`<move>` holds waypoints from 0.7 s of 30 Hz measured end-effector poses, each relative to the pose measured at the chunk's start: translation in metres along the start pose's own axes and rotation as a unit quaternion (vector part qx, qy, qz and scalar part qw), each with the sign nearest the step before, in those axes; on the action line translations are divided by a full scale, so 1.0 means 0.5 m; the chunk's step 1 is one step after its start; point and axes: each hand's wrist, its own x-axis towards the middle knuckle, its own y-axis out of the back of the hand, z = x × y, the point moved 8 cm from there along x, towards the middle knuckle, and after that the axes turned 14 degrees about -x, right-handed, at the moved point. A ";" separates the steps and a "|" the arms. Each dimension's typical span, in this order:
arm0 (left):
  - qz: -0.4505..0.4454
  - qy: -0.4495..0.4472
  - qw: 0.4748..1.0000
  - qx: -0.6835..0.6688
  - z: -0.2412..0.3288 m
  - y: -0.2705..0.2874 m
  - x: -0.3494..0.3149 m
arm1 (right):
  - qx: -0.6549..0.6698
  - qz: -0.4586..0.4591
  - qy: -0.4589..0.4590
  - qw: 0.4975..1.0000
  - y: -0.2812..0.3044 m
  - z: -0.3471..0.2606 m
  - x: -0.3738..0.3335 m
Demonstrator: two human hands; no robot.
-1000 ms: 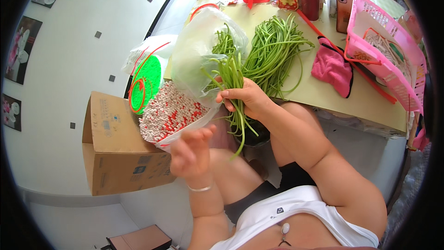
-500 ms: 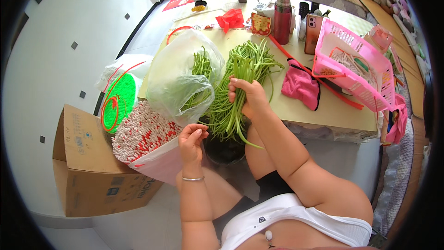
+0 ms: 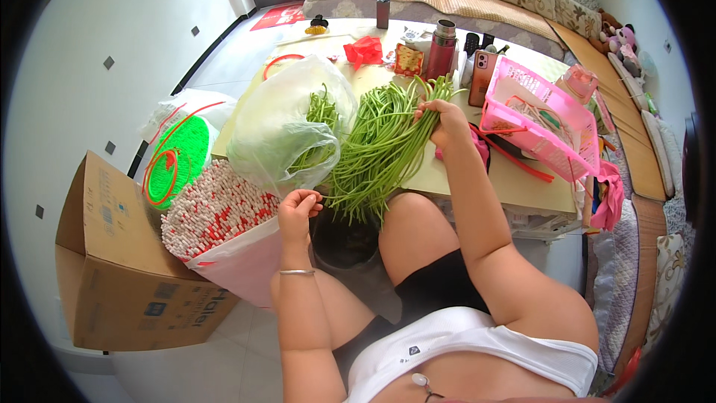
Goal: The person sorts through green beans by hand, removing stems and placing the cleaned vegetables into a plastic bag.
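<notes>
A large heap of long green vegetable stems lies across the table's near edge, some ends hanging over it. My right hand is closed round a bunch of these stems at the heap's right side. My left hand is just off the near edge, thumb and fingers pinched together beside the hanging stem ends; what is between the fingertips is too small to tell. A clear plastic bag with more green stems inside stands left of the heap. Below the hanging ends sits a dark bin, between my knees.
Left of me are a bag of small white and red pieces, a bright green round tub and a cardboard box. On the table stand a red thermos, a phone and a pink basket.
My right hand has moved right and away from me with its bunch, which now leans toward the thermos. My left hand stays pinched near the stem ends. The view has shifted slightly.
</notes>
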 end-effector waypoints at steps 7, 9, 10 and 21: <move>0.000 0.008 1.000 0.019 -0.004 -0.016 0.012 | -0.384 0.094 0.040 0.918 0.132 -0.006 0.121; 0.002 0.011 1.000 0.026 -0.007 -0.011 0.015 | -0.498 0.092 0.054 0.861 0.133 0.004 0.146; 0.002 0.006 1.000 0.029 -0.007 -0.009 0.017 | -0.577 0.109 0.066 0.807 0.126 -0.003 0.150; 0.055 -0.150 0.979 0.130 0.050 -0.027 0.004 | -0.855 0.104 0.140 0.488 0.037 -0.042 0.068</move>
